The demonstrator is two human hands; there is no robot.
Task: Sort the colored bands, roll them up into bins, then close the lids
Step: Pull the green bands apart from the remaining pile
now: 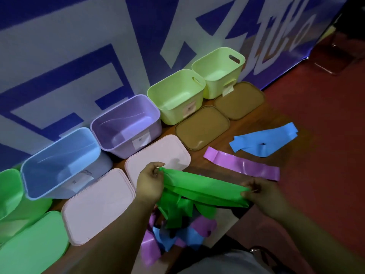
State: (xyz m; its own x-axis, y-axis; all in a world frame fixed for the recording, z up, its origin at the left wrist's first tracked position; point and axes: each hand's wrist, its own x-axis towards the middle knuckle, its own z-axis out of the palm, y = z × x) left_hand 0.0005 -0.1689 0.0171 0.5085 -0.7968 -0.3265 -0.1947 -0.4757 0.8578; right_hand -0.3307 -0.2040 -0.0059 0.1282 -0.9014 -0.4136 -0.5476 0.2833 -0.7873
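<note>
Green band (203,186) is stretching across the lower middle of the frame, held off the desk (248,123) between two hands. The left hand (150,180) is pinching its left end with thumb and curled fingers, and the right hand (262,194) is pinching its right end in the same way. Just below the held strip, a pile of bands (177,232) in green, purple and blue is lying tangled at the bottom centre.

To the right of centre, a purple band (243,164) is lying flat on the desk. Just above it, a blue band (264,140) is lying loosely folded.

Five open bins are standing in a diagonal row from the left edge to the upper right: a green bin (9,186), a blue bin (49,175), a purple bin (122,149), a near yellow-green bin (177,115) and a far yellow-green bin (215,89). All of them are showing bare interiors where visible. In front of the bins the lids are lying flat: a green lid (33,242), two pink lids (96,206) (158,153) and two tan lids (201,127) (239,99). The left hand is hovering over the edge of the second pink lid.

A blue and white banner (79,46) is filling the upper left behind the bins, and a red floor (325,115) is showing on the right.
</note>
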